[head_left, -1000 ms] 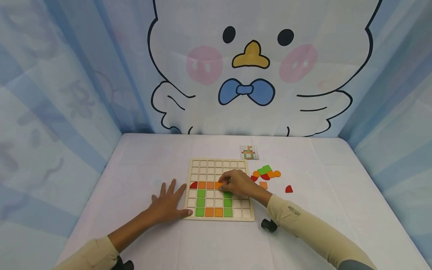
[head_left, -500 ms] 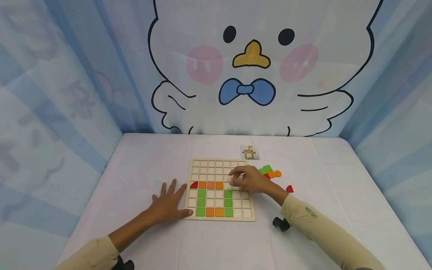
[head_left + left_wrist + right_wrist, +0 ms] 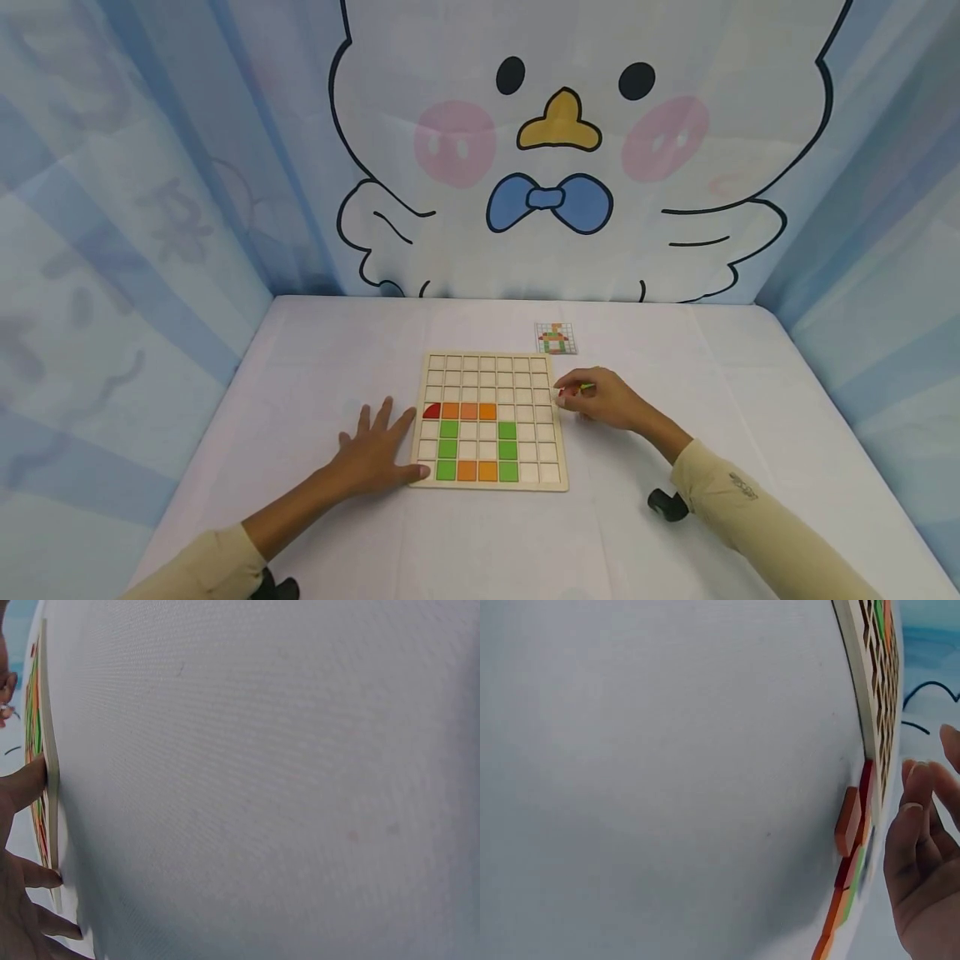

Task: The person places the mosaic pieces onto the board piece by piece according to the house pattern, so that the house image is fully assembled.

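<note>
A wooden grid board [image 3: 491, 488] lies flat on the table. Seated in its cells are a red curved piece [image 3: 431, 411], a row of orange squares [image 3: 468, 411], two green columns [image 3: 447, 449] and two orange squares at the bottom. My left hand [image 3: 378, 457] is spread, its thumb on the board's near left corner and its index finger at the left edge. Just off the right edge, my right hand [image 3: 603, 400] hovers with bent fingers over loose pieces, mostly hiding them in the head view. The right wrist view shows an orange block [image 3: 848, 823] below these fingers, which hold nothing visible.
A small pattern card [image 3: 555, 338] lies behind the board's far right corner. Red, green and orange loose pieces [image 3: 831, 911] line up beside the board in the right wrist view. A printed cloth [image 3: 547, 258] hangs behind the white table [image 3: 337, 333].
My right hand has left the orange square in the middle row, which now sits in its cell, and moved right, off the board, to the loose pieces. My left hand stays put.
</note>
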Motion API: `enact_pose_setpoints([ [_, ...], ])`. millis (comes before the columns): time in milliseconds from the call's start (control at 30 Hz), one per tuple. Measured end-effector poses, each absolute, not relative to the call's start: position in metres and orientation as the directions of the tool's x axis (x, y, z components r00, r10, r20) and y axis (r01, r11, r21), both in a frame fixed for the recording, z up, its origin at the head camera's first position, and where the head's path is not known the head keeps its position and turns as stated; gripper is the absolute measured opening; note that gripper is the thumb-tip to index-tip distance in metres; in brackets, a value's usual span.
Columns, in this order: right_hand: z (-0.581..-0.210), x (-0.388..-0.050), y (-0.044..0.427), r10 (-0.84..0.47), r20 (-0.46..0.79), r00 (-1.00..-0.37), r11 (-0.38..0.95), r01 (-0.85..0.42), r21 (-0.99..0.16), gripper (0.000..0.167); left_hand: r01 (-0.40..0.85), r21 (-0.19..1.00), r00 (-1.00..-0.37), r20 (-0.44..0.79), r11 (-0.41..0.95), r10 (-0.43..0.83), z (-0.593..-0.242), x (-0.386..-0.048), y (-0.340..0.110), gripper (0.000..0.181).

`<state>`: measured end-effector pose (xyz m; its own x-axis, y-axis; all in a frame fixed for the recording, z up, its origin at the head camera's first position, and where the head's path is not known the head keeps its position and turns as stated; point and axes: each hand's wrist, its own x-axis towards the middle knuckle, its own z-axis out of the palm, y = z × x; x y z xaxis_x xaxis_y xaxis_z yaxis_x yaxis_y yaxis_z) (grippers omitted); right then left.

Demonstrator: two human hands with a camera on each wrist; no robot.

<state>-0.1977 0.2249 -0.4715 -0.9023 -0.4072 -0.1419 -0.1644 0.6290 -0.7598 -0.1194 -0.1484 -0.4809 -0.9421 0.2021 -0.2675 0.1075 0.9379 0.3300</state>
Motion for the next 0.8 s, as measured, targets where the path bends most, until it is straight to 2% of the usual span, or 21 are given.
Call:
enact_pose_setpoints([
  [200, -0.477, -0.190, 0.247, -0.365, -0.146, -0.919, 0.644, -0.136, -0.752, 0.033, 0.106, 0.333, -0.939, -0.277, 0.937, 0.204, -0.481, -0.121, -0.148, 0.096],
  [533, -0.484, -0.182, 0.262, -0.223, -0.181, -0.958, 0.756, -0.053, -0.652, 0.036, 0.113, 0.335, -0.937, -0.277, 0.935, 0.212, -0.481, -0.121, -0.150, 0.095],
  [800, -0.489, -0.180, 0.258, -0.200, -0.127, -0.971, 0.814, -0.092, -0.574, 0.034, 0.105, 0.343, -0.936, -0.284, 0.933, 0.210, -0.480, -0.120, -0.150, 0.095],
])
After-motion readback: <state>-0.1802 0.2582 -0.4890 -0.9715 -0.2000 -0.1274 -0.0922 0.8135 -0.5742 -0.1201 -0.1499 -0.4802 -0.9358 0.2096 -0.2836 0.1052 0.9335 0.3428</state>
